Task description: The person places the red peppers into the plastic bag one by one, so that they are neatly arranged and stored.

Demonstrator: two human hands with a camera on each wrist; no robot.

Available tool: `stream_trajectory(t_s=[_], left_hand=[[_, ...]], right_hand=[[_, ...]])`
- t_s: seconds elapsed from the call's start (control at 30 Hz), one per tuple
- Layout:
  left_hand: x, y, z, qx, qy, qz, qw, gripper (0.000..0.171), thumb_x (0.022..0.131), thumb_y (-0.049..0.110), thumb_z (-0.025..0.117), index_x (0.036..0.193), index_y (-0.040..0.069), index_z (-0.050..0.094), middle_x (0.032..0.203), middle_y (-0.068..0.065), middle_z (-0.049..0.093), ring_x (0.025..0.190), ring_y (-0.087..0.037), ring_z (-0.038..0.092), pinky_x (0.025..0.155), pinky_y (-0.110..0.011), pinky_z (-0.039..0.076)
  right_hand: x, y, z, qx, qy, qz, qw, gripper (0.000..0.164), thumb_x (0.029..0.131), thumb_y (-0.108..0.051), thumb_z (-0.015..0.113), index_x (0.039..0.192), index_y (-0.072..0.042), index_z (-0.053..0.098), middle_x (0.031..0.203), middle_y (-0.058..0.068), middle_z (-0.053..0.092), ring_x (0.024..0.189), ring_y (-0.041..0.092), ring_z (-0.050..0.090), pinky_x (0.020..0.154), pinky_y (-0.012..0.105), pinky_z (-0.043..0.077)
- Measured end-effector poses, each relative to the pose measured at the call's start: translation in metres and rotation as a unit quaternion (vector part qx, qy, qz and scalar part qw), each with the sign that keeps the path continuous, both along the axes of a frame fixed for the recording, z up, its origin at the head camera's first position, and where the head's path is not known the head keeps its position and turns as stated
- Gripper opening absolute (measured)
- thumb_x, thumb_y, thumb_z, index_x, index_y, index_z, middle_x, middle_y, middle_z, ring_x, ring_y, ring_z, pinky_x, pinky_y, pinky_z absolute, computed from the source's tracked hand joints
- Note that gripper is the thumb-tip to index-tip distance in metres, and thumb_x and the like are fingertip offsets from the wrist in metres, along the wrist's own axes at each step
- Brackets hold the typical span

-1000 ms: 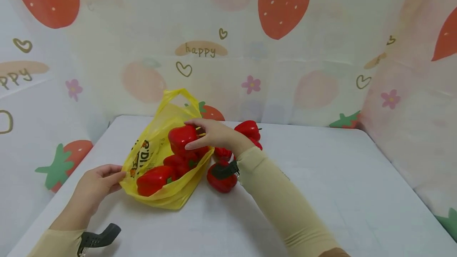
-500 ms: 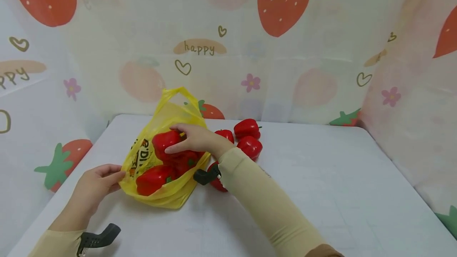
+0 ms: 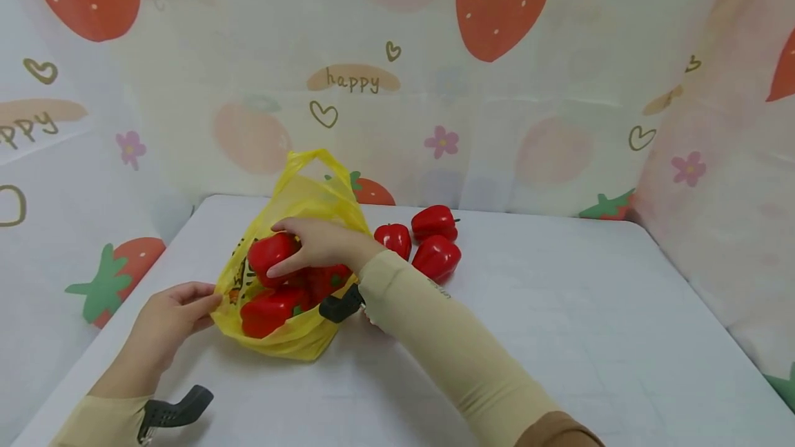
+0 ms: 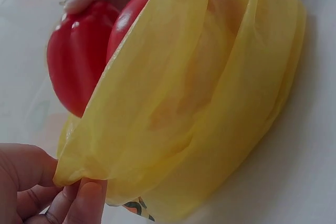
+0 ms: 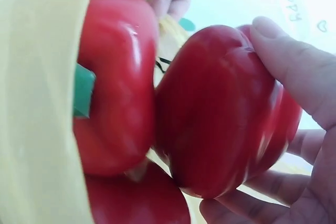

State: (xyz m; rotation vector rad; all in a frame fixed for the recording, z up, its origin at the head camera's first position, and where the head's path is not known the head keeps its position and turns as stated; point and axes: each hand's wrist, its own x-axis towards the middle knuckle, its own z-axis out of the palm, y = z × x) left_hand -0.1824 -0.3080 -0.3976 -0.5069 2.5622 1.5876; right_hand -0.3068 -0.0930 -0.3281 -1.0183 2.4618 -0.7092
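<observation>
At the left of the table a yellow plastic bag [image 3: 295, 349] lies with its mouth towards me. My left hand [image 3: 174, 319] pinches the left edge of its opening between thumb and fingers. Over the bag's mouth my right hand [image 3: 323, 243] grips a red bell pepper [image 3: 268, 259] from the right. The right wrist view shows thumb and fingers around this pepper [image 5: 220, 108], beside another red pepper [image 5: 123, 87] with a green stem. Inside the bag lie more red bell peppers [image 3: 267, 312], partly covered by my hand and the plastic.
Right of the bag, three red bell peppers rest on the white table [image 3: 559, 323]: one nearer the bag [image 3: 393, 236], one at the back [image 3: 433, 222], one in front [image 3: 437, 258]. My right forearm hides the spot below them. A strawberry-print backdrop [image 3: 484, 136] surrounds the table.
My right hand has carried the gripped pepper left and slightly down, further over the bag's mouth. The loose peppers at the right have come into fuller view. My left hand keeps its hold.
</observation>
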Motion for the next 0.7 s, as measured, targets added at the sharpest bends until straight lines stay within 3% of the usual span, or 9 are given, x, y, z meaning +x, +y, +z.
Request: stream_trajectory(t_s=[0.2, 0.43, 0.7], left_hand=[[0.0, -0.001, 0.0, -0.001, 0.0, 0.001, 1.0, 0.055, 0.088, 0.041, 0.056, 0.126, 0.002, 0.049, 0.124, -0.019, 0.05, 0.092, -0.015, 0.059, 0.077, -0.025, 0.053], [0.002, 0.0, 0.003, 0.004, 0.012, 0.004, 0.9999, 0.055, 0.088, 0.041, 0.056, 0.126, 0.001, 0.049, 0.125, -0.02, 0.05, 0.09, -0.011, 0.061, 0.075, -0.022, 0.053], [0.003, 0.0, 0.005, -0.004, 0.011, 0.009, 0.9999, 0.054, 0.088, 0.041, 0.056, 0.126, 0.003, 0.05, 0.125, -0.019, 0.05, 0.092, -0.013, 0.061, 0.077, -0.023, 0.053]], right_hand=[[0.004, -0.016, -0.002, 0.021, -0.023, 0.003, 1.0, 0.08, 0.07, -0.051, 0.072, 0.137, -0.029, 0.034, 0.117, -0.012, 0.048, 0.105, 0.005, 0.044, 0.077, 0.022, 0.049], [0.006, -0.025, -0.005, 0.053, 0.004, -0.005, 0.999, 0.081, 0.07, -0.054, 0.07, 0.137, -0.027, 0.034, 0.12, -0.008, 0.046, 0.105, 0.007, 0.044, 0.083, 0.023, 0.047], [0.012, -0.038, -0.013, 0.094, 0.016, -0.021, 0.995, 0.08, 0.069, -0.056, 0.069, 0.136, -0.033, 0.033, 0.12, -0.007, 0.045, 0.103, 0.009, 0.043, 0.082, 0.026, 0.048]])
